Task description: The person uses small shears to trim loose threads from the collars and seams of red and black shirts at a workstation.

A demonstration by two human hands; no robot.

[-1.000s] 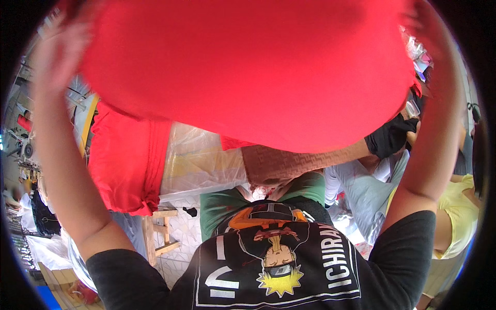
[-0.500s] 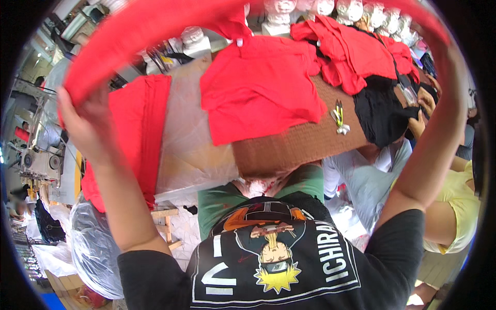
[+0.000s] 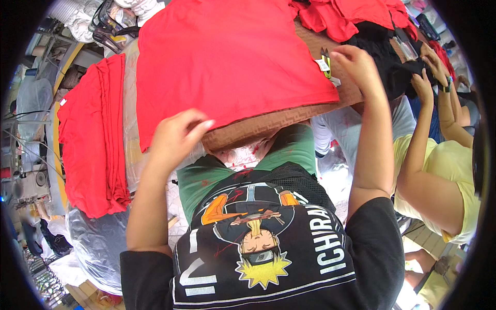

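Note:
A red garment [image 3: 227, 62] lies spread fairly flat over the brown-covered table in front of me, a small white label [image 3: 323, 65] at its right edge. My left hand [image 3: 173, 135] is over its near left edge, thumb and forefinger apart with nothing between them. Past its right edge my right hand [image 3: 361, 67] hovers, fingers loosely bent and holding nothing that I can see. Thread snips [image 3: 327, 56] with yellow-green handles lie between that hand and the garment, partly covered by the label.
A stack of folded red garments [image 3: 93, 134] sits at the left on clear plastic. More red cloth [image 3: 351, 18] and black cloth [image 3: 380, 57] lie at the far right. Beside them, a person in a yellow shirt [image 3: 434, 175] has both hands at the black cloth.
The red cloth that was raised high between my hands now lies spread on the table. Both hands have come down and let it go.

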